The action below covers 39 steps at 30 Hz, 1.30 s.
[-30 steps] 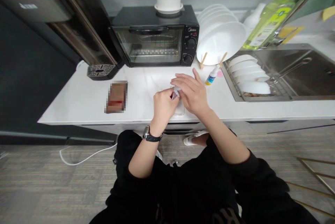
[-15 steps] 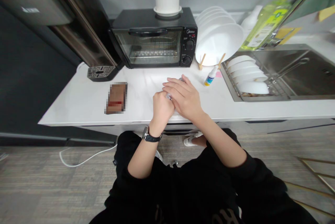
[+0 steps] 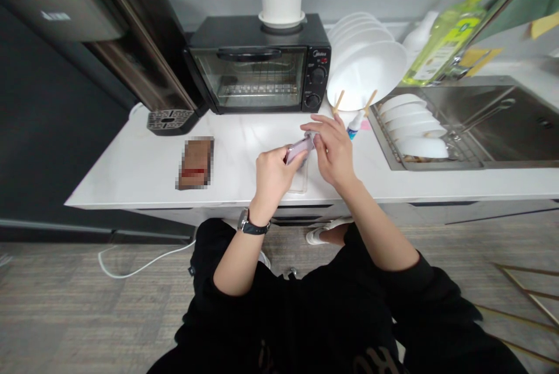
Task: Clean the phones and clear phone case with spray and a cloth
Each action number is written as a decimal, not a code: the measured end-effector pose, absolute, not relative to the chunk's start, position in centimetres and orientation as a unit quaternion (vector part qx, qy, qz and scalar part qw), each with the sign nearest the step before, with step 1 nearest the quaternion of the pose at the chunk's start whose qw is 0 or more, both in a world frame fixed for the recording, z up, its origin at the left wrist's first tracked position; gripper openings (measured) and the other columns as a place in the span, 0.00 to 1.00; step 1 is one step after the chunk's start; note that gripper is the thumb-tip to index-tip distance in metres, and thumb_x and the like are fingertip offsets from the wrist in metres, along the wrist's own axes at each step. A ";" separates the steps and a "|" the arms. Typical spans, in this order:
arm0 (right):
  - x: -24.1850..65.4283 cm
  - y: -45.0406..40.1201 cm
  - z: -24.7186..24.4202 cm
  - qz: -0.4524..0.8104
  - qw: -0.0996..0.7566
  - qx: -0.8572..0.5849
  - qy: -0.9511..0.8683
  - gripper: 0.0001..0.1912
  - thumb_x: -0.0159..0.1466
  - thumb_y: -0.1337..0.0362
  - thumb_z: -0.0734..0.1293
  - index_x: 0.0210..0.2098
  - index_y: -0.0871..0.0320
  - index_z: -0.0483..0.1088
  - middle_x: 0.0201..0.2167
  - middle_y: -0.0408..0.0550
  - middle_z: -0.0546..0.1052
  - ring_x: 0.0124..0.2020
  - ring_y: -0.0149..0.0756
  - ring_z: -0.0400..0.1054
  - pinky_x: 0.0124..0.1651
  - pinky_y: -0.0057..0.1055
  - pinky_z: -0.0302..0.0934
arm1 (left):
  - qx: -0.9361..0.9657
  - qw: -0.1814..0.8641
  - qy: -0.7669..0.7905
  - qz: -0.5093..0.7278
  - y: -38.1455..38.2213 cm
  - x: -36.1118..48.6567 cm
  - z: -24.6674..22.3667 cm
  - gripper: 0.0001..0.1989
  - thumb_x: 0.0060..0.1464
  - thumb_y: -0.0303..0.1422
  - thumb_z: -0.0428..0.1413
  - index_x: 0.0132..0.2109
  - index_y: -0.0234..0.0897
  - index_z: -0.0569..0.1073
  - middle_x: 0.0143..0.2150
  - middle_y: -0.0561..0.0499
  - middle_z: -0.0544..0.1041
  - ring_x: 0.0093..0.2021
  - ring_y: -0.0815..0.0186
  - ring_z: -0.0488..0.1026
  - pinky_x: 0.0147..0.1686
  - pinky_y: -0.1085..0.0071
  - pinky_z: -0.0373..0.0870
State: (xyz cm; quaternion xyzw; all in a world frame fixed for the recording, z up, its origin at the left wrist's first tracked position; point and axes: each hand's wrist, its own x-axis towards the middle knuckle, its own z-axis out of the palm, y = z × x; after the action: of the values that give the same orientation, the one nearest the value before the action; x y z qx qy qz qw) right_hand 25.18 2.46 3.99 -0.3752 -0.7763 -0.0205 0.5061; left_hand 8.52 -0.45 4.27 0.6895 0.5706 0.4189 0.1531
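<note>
My left hand [image 3: 274, 175], with a black-strapped watch at the wrist, grips a pale lilac phone [image 3: 299, 149] by its lower end, tilted above the counter. At the phone's upper end my right hand [image 3: 332, 150] has its thumb and fingers pinched on a small pale cloth [image 3: 312, 136], mostly hidden by the fingers. Beneath the phone lies a clear phone case [image 3: 299, 184] on the countertop, partly covered by my left hand. Just beyond my right hand stands a small white spray bottle [image 3: 354, 124] with a blue label, its base hidden behind the hand.
A blurred brown flat item [image 3: 195, 163] lies left on the white counter [image 3: 131, 179]. Behind are a dispenser [image 3: 170, 120], a toaster oven [image 3: 257, 80] and racked white plates [image 3: 367, 74]. On the right, bowls [image 3: 414, 123] sit in the sink [image 3: 515, 135].
My right hand has lifted off my left hand and moved right to the phone's end. The phone is now raised and tilted, and the clear case below has come into view.
</note>
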 end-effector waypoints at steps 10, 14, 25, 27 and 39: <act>20.5 -0.7 3.2 -0.061 0.502 -0.340 -0.793 0.18 0.77 0.65 0.56 0.57 0.48 0.73 0.55 0.46 0.83 0.65 0.42 0.73 0.77 0.55 0.55 | 0.694 0.128 0.608 0.362 -0.7 8.6 4.2 0.10 0.58 0.23 0.54 0.28 0.35 0.73 0.25 0.47 0.76 0.27 0.65 0.69 0.32 0.67 0.59; 20.7 -0.3 3.1 -0.064 0.473 -0.335 -0.812 0.19 0.76 0.65 0.57 0.59 0.47 0.73 0.56 0.45 0.83 0.63 0.42 0.74 0.78 0.56 0.53 | 0.696 0.124 0.612 0.355 -0.6 8.5 4.2 0.10 0.58 0.21 0.53 0.30 0.34 0.75 0.27 0.45 0.78 0.27 0.63 0.70 0.32 0.66 0.61; 25.2 1.8 3.6 0.018 0.532 -0.387 -0.753 0.20 0.80 0.58 0.52 0.49 0.50 0.75 0.45 0.47 0.83 0.55 0.42 0.77 0.70 0.51 0.62 | 0.702 0.161 0.553 0.420 -0.9 8.5 4.1 0.16 0.63 0.43 0.62 0.31 0.37 0.80 0.24 0.54 0.74 0.26 0.69 0.67 0.28 0.71 0.54; 25.0 1.6 3.3 0.031 0.539 -0.401 -0.740 0.21 0.80 0.57 0.52 0.49 0.51 0.75 0.46 0.49 0.83 0.54 0.42 0.77 0.69 0.51 0.63 | 0.700 0.159 0.552 0.424 -0.9 8.5 4.1 0.15 0.63 0.42 0.62 0.33 0.38 0.82 0.25 0.54 0.75 0.27 0.69 0.68 0.28 0.70 0.54; 22.3 -0.7 3.8 -0.041 0.495 -0.346 -0.796 0.18 0.78 0.63 0.55 0.55 0.51 0.75 0.52 0.48 0.83 0.59 0.41 0.75 0.73 0.51 0.61 | 0.722 0.117 0.585 0.351 -1.4 8.7 4.7 0.13 0.63 0.27 0.55 0.28 0.35 0.75 0.26 0.49 0.77 0.27 0.65 0.71 0.31 0.67 0.59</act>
State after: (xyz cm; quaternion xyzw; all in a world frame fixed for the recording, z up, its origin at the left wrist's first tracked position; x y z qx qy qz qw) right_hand 22.25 -0.66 3.85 -0.3461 -0.7957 -0.0414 0.4953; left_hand 8.67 -1.44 4.68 0.7219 0.5845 0.3514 0.1168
